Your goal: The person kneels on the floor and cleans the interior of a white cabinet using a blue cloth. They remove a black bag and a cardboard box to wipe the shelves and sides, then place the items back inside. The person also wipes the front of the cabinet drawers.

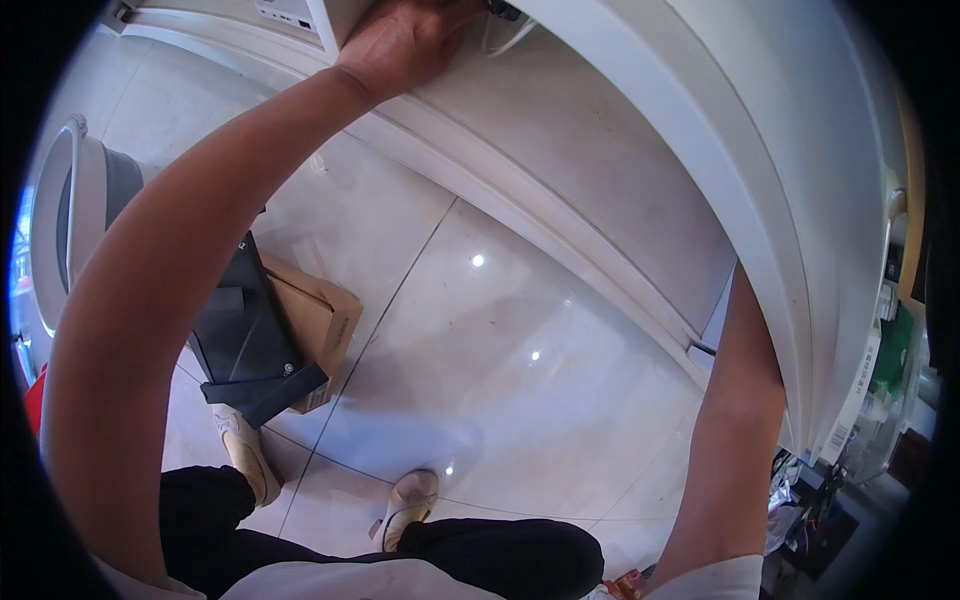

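Observation:
My left hand [409, 45] reaches into the open lower part of a white cabinet, its wrist beside the corner of a white box with ports [289, 13]. Its fingertips run to the top edge of the picture, so whether they grip anything is unclear. Close by them are a black connector [504, 9] and a loop of white cable [511, 41]. My right forearm [739, 390] passes behind the curved white edge [720, 142] of the cabinet top, which hides the right hand.
On the tiled floor [480, 330], a black box [251, 322] with open flaps rests against a brown cardboard box [322, 315]. Left of them is a grey and white bucket [90, 187]. The cabinet's bottom rail [540, 195] crosses ahead. At right, a green item [892, 349] lies among clutter.

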A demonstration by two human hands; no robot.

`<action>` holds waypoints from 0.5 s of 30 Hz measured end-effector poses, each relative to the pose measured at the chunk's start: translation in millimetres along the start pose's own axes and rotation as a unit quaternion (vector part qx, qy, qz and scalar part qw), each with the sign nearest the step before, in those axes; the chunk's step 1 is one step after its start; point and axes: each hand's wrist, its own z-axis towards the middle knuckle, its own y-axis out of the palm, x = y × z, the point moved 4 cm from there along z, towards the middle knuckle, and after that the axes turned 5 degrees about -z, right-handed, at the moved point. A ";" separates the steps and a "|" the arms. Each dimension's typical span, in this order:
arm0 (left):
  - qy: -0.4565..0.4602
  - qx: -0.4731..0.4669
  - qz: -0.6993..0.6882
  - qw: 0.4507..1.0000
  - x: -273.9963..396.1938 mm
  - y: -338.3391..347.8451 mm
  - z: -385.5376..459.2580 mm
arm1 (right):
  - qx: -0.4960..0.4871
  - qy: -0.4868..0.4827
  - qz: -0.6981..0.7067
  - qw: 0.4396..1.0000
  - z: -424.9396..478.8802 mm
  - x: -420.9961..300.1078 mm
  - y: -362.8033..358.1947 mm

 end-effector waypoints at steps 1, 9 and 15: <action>-0.001 0.009 -0.013 1.000 -4.1 1.7 -1.2 | -0.004 -0.002 0.003 1.000 -4.9 -5.2 -0.5; 0.165 0.222 -0.011 0.961 9.2 -3.9 2.9 | -0.049 -0.053 0.131 0.989 -75.3 -145.0 -7.1; 0.050 0.144 -0.102 0.983 24.7 -10.8 5.3 | 0.007 -0.128 0.271 0.954 -154.0 -232.9 -53.2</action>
